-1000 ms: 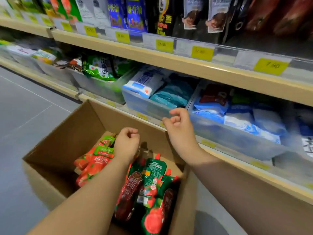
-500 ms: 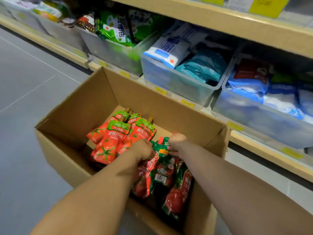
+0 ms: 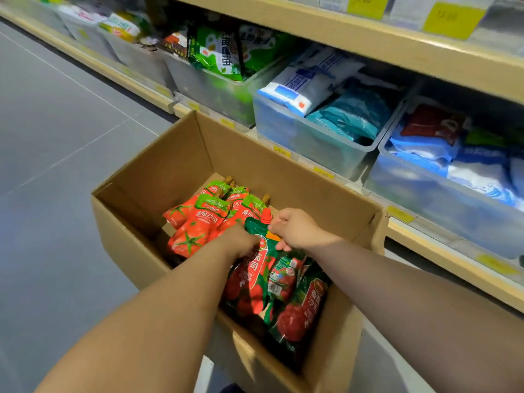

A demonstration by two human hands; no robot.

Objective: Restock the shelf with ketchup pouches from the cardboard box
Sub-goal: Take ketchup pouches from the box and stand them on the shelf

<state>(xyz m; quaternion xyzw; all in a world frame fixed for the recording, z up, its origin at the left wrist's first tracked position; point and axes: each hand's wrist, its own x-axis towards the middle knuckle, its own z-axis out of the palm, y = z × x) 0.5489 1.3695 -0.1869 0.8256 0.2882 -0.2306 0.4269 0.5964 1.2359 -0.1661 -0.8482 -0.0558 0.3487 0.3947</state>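
Note:
An open cardboard box [image 3: 181,165] stands on the floor in front of the shelf [image 3: 442,251]. Inside lie several ketchup pouches: bright red ones with green tops [image 3: 198,222] at the far left, darker green-and-red ones [image 3: 295,316] nearer me. Both my hands are down in the box. My left hand [image 3: 241,241] grips the side of a green-and-red pouch [image 3: 252,276]. My right hand [image 3: 297,229] pinches that same pouch near its red cap.
Clear plastic bins [image 3: 317,140] of white, blue and teal bags fill the low shelf behind the box. A bin of green bags [image 3: 224,52] sits further left. An upper shelf edge [image 3: 397,41] with yellow price tags overhangs. Grey floor tiles [image 3: 62,131] lie to the left.
My right hand dropped from the shelf bin's edge into the box. Both hands have closed on a green-and-red pouch. The view has tilted down toward the box.

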